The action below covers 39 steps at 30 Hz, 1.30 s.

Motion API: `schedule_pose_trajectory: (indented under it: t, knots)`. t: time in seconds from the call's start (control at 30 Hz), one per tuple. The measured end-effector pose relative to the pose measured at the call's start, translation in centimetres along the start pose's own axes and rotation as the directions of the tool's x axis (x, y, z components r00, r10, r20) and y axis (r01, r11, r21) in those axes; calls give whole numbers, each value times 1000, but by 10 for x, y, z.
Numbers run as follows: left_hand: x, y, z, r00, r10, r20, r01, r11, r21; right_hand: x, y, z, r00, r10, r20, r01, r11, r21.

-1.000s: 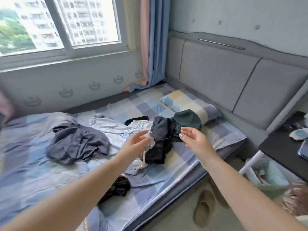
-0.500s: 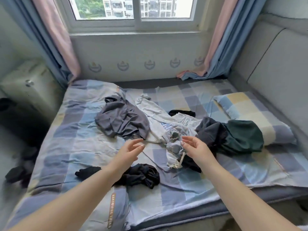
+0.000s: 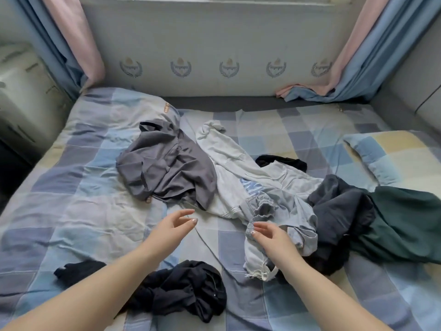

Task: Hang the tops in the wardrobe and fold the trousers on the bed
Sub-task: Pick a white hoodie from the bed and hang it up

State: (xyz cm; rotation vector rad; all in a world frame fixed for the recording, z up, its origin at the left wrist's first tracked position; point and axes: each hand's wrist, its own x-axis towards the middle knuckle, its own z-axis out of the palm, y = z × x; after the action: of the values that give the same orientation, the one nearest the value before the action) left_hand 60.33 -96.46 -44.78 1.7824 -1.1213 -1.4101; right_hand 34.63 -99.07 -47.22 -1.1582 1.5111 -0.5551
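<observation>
Fingers (image 3: 185, 215) of both hands spread loosely, holding nothing, above bare bed (image 3: 78, 211) sheet just before the pale hoodie (image 3: 238, 187); right hand (image 3: 274, 240) nearest its hem.

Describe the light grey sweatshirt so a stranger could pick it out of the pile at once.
Start at the checked bed below the window wall. In the heap of clothes across its middle, the light grey sweatshirt lies at the centre, between the dark grey garment and the navy garment. It is the palest piece and the only one with blue letters printed on it.
</observation>
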Motion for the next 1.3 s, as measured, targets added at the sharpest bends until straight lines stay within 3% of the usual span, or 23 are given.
schedule_pose_trajectory:
  t: [0.33, 0.5, 0.63, 0.7, 0.8, 0.93, 1.1, 1.3]
  knots:
    - [231, -151, 97, 996, 62, 67, -76, 972, 222, 212, 155, 96, 974, 224, -32, -199, 915, 352]
    - [327, -195, 138, 925, 370, 84, -362, 793, 489, 312, 203, 118, 971, 216, -106, -125, 828, 546]
    - [378, -214, 168, 921, 362, 146, -378, 730, 570, 367, 217, 133, 942, 201, -269, -12, 821, 571]
    - [393, -219, 177, 936, 347, 60, -320, 764, 560, 381, 220, 141, 925, 247, -289, -30, 806, 592]
    - [393, -221, 181, 938, 340, -67, -252, 803, 541, 378, 225, 144, 920, 322, -222, -99, 741, 664]
    - [367, -204, 171, 933, 352, -78, -263, 813, 520, 357, 210, 136, 926, 339, -166, -113, 670, 734]
    - [323, -171, 129, 924, 382, 16, -338, 798, 499, 319, 157, 133, 925, 380, -25, -120, 353, 928]
    - [242, -106, 91, 960, 260, 104, -279, 849, 448, 242, 89, 120, 903, 429, -35, -138, 367, 920]
